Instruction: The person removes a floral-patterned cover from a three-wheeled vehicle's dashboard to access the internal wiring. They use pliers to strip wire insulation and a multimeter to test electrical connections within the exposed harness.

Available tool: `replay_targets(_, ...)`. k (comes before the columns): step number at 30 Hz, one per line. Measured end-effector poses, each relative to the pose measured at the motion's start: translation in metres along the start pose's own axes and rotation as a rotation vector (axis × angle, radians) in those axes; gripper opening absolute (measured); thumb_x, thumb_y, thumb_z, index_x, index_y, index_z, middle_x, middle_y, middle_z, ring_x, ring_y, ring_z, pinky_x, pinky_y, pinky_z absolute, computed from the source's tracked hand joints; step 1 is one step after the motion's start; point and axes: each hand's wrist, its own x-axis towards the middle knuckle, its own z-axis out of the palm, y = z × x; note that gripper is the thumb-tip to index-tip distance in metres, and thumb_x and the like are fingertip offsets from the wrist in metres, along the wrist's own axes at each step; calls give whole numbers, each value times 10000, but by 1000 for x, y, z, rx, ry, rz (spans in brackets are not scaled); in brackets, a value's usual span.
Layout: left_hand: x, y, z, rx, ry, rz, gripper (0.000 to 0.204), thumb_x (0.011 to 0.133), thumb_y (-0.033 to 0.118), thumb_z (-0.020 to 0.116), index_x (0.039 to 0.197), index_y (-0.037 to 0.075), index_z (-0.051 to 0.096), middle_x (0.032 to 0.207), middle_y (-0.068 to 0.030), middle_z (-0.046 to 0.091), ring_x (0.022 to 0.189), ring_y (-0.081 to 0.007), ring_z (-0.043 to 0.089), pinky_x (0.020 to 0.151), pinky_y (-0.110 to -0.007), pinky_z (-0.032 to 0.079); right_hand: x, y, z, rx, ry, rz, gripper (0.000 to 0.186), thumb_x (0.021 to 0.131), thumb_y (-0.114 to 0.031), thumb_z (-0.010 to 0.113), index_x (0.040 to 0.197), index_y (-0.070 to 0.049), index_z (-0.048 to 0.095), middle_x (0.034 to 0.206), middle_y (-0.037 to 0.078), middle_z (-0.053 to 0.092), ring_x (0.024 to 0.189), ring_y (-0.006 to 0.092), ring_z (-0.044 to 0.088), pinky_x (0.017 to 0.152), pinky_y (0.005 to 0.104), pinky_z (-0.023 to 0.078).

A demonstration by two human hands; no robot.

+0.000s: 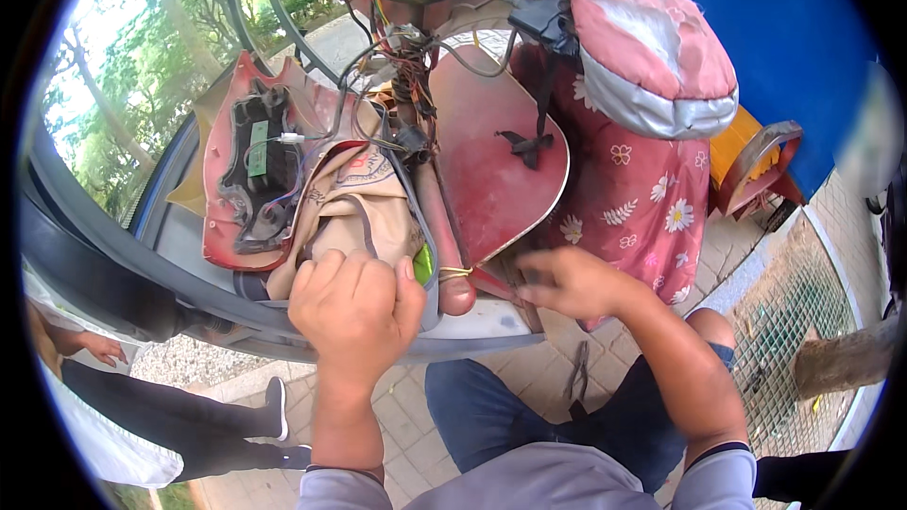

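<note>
left hand (354,307) fisted on beige bag (354,217) edge, gripping it | right hand (572,281) fingers pinched at red panel (491,161) lower edge, hold unclear | wires (402,76) above

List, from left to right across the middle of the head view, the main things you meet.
Another person's hand → red panel with circuit board → left hand → beige cloth bag → right hand → floral pink cover → metal grate.

Paved brick floor (416,416) w/ scooter (491,161) standing on it.
</note>
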Motion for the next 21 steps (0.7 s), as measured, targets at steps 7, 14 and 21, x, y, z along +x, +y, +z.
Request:
replay_targets(7,-1,3,3,2,-55,-21,316,745,140,726,633,101,432,608,-74,423,576,-285,445,568,-418,318,-73,47,-26,-59,-102,274,446,907,-237,683,1269,22,651,935,232,736,914,358,731,801,466,565)
replay_targets(14,-10,2,16,-16,24,11,311,914,68,646,691,35,432,639,-130,357,574,-332,413,546,-432,306,-86,64,-21,214,25,284,403,934,-119,711,1283,58,615,786,105,676,687,161,593,661,349,499)
replay_targets(21,-18,0,22,-97,-8,-168,215,1018,80,597,851,-54,607,738,-142,587,617,-248,528,578,-367,414,-83,103,66,-464,-378,306,589,881,-318,778,1364,-32,599,1048,169,755,970,317,744,818,449,579)
